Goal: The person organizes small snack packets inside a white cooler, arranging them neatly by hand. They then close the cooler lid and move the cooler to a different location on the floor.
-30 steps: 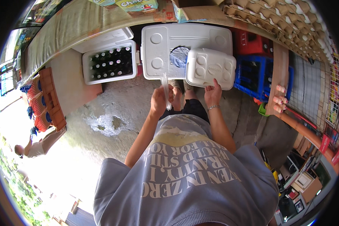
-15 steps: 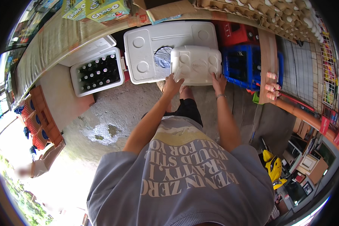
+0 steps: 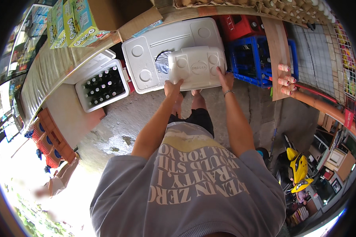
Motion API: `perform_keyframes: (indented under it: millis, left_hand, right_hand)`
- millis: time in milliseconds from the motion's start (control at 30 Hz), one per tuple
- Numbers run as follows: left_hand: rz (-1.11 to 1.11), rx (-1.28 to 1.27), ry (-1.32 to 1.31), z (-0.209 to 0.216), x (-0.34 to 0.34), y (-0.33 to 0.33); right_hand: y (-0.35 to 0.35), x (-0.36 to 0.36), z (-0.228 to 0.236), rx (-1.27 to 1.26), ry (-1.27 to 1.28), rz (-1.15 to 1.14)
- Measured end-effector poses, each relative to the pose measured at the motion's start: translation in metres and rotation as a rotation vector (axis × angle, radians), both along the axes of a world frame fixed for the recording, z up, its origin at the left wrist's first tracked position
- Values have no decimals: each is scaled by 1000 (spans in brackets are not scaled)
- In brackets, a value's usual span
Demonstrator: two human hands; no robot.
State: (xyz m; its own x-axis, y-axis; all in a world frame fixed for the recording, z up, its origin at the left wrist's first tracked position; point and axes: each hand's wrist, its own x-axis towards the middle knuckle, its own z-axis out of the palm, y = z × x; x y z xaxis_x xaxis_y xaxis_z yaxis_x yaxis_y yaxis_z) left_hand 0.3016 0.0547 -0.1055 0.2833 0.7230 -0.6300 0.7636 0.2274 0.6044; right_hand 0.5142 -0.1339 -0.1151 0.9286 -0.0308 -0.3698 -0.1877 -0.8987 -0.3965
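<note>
A small white cooler with round recesses in its lid is held between my two hands, over the near right part of a large white cooler. My left hand grips its near left corner, thumb on top. On the right edge sits my right hand, its thumb also over the lid and the fingers mostly hidden. Left of the small cooler, a crumpled silvery plastic bag lies on the large lid. Whether the small cooler rests on the large one cannot be made out.
An opened white cooler full of dark bottles stands at left. Blue crates and a red crate are at right. Beyond lie a covered counter, snack boxes and egg trays. A yellow motorcycle stands behind right.
The small cooler and both hands have shifted slightly left in view, still held together. The whole view has turned a little, bringing the snack boxes and motorcycle further in.
</note>
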Motion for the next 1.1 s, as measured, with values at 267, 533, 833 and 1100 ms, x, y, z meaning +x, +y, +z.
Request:
perform_keyframes:
  millis: [267,533,833,1100]
  left_hand:
    - [-107,-212,-75,109,25,44]
    - [170,-386,-371,117,76,96]
    - [161,-290,-422,110,64,63]
    - [-391,62,-1,74,12,40]
  right_hand:
    - [9,28,86,559,214,-157]
    - [62,66,130,291,-527,525]
    - [-62,-46,-5,1180,173,-606]
    - [16,-144,-12,1037,738,-823]
